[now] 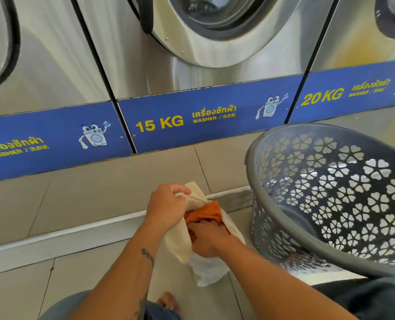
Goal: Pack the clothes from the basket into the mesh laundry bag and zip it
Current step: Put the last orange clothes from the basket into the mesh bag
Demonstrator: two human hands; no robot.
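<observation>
A white mesh laundry bag [207,272] hangs low over the tiled floor in the middle. My left hand [166,205] pinches the cream edge of its mouth and holds it up. An orange garment [205,212] bulges out of the opening. My right hand [207,239] grips the orange garment at the bag's mouth, fingers buried in the cloth. To the right, the grey plastic basket [268,139] with flower-shaped holes stands tilted toward me. I see only its bare bottom inside.
A row of steel front-loading washers [145,65] with blue bands marked 15 KG and 20 KG faces me. A raised tiled step [88,199] runs along their base. My knees and a foot [168,301] show at the bottom edge.
</observation>
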